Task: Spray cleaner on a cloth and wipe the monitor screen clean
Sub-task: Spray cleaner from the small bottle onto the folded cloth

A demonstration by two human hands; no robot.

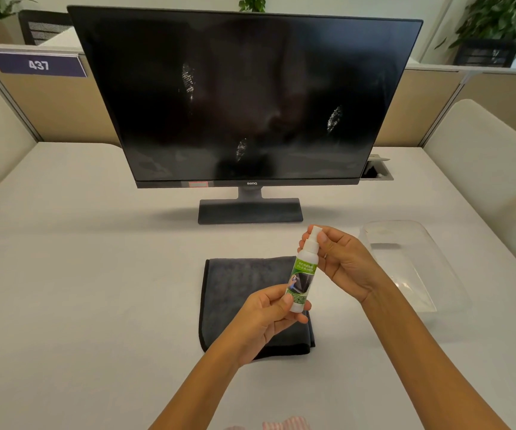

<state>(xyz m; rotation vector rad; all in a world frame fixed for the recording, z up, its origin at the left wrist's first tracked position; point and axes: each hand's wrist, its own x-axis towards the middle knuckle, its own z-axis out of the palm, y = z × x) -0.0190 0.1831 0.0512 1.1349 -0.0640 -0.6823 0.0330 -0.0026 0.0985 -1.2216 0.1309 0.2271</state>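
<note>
A black monitor (244, 97) stands at the back of the desk, its dark screen marked by three whitish smudges. In front of its stand lies a folded dark grey cloth (238, 290). Over the cloth I hold a small white spray bottle (302, 274) with a green "screen cleaner" label, upright. My left hand (266, 318) grips the bottle's lower end. My right hand (340, 259) pinches the white cap at the bottle's top between thumb and fingers.
A clear plastic tray (411, 265) lies on the desk to the right of the cloth. A cable box (377, 172) opens in the desk behind the monitor's right corner. Beige partitions (58, 107) enclose the white desk (79, 274).
</note>
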